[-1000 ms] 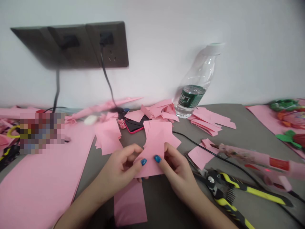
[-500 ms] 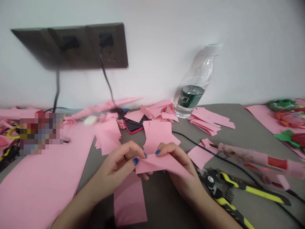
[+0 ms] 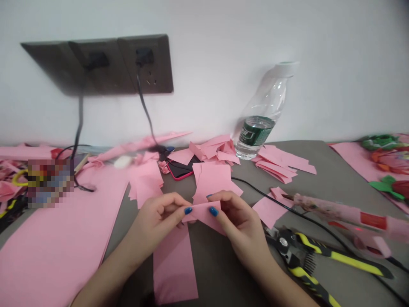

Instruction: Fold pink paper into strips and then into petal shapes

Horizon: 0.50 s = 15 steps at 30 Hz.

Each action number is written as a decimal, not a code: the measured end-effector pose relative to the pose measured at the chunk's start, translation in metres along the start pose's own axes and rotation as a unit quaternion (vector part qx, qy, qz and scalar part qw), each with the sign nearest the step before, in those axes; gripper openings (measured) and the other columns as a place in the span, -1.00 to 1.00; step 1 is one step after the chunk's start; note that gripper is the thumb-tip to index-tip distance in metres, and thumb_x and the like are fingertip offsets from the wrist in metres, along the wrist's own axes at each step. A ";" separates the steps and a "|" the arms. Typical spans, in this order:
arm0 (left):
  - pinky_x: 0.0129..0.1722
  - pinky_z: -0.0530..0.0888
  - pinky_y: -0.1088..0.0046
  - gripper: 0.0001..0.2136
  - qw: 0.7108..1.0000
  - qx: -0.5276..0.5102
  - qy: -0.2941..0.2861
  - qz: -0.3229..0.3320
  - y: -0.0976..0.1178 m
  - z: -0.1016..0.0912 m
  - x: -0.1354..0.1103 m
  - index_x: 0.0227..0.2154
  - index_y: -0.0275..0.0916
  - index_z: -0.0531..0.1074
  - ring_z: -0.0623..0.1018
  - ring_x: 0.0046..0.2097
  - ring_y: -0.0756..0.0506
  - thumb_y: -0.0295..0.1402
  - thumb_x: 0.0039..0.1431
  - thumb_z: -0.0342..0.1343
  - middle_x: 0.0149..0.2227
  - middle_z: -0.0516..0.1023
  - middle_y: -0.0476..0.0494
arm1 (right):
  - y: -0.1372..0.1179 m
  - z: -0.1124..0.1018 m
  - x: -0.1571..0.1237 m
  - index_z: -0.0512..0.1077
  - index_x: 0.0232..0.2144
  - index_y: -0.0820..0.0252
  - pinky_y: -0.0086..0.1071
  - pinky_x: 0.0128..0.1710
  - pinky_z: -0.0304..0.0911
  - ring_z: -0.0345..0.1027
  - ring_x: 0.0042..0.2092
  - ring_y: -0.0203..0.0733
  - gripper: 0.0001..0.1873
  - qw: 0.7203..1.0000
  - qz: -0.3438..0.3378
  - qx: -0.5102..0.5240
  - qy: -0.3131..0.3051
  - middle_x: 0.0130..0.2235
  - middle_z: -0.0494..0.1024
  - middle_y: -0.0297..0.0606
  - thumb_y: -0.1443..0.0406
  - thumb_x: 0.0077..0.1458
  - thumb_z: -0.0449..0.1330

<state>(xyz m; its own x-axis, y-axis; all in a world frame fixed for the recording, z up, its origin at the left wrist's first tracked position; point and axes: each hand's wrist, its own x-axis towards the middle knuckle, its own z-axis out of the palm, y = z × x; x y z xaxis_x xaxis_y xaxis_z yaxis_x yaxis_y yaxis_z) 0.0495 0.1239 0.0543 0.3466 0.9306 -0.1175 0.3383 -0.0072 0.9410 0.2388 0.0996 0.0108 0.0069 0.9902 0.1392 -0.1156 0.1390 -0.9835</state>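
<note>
At the far left of my view, a heap of pink paper scraps (image 3: 9, 189) lies on the grey table (image 3: 332, 170), with a yellow loop (image 3: 17, 179) among them. A pixelated patch (image 3: 50, 183) hides the area beside it. A large pink paper sheet (image 3: 54, 243) extends toward the operator.

The left hand (image 3: 156, 221) is closed in a pinch, with its thumb and fingers gripping the left end of a folded pink paper piece (image 3: 204, 216). The right hand (image 3: 239, 224) is closed in the same manner on the right end. The piece is held between the two hands, just above a pink paper strip (image 3: 174, 273) lying on the table. Beyond the hands are a loose stack of pink paper pieces (image 3: 145, 183), a phone in a pink case (image 3: 179, 170), and a pink paper square (image 3: 212, 187).

Against the wall, a dark socket panel (image 3: 145, 64) feeds a black cable (image 3: 145, 111). A clear water bottle (image 3: 258, 115) stands upright next to more pink paper strips (image 3: 283, 164).

To the right, yellow-and-black wire strippers (image 3: 297, 256) lie below a pink-wrapped glue gun (image 3: 348, 217). Red and green paper flowers (image 3: 390, 164) sit at the far right edge.
</note>
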 end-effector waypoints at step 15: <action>-0.50 0.36 0.58 -0.82 0.999 0.028 -0.031 0.016 -0.001 0.008 -0.003 -0.42 -0.24 0.60 0.50 -0.47 0.00 -0.33 0.21 0.14 -0.49 0.60 -0.03 | -0.003 -0.001 0.000 0.48 -0.35 0.15 -0.42 -0.37 0.32 0.43 -0.35 -0.24 -0.92 0.995 -0.048 -0.041 -0.076 -0.38 0.53 -0.28 0.34 0.22 0.21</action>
<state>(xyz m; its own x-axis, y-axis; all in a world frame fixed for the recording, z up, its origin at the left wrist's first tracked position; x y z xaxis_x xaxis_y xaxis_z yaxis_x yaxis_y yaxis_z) 0.0548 0.1182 0.0514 0.4103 0.9055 -0.1079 0.3731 -0.0587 0.9259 0.2397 0.0992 0.0134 -0.1367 0.9605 0.2423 -0.0394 0.2392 -0.9702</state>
